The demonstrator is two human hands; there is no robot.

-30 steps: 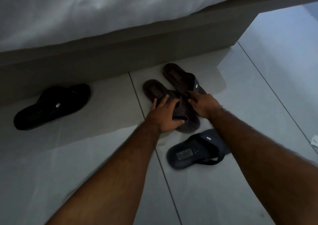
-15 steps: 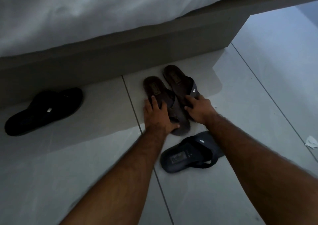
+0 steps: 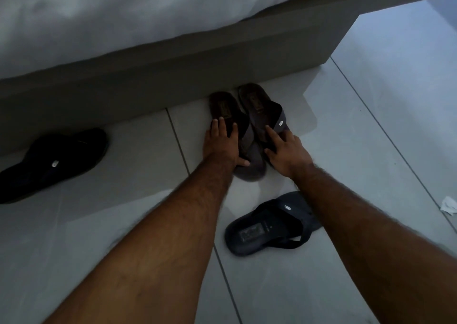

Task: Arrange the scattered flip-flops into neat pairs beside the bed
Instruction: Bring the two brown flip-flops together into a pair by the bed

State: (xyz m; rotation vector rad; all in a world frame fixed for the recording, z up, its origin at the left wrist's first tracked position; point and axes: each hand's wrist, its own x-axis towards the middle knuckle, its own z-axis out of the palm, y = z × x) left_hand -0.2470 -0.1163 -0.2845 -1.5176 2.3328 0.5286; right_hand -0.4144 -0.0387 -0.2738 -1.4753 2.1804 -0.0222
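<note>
step: brown pair (image 3: 247,125) squared at bed (image 3: 222,58) | left hand (image 3: 222,145), right hand (image 3: 286,153) spread flat on them | next: grab slipper at 5 o'clock (image 3: 269,227), match with 9 o'clock one (image 3: 54,160)

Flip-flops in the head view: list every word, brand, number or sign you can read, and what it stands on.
None is readable.
Small pale tags on the straps of the right brown flip-flop, the dark blue flip-flop and the black flip-flop: too small to read.
Footbed stamps on the left brown flip-flop and the blue one: blurred.
</note>
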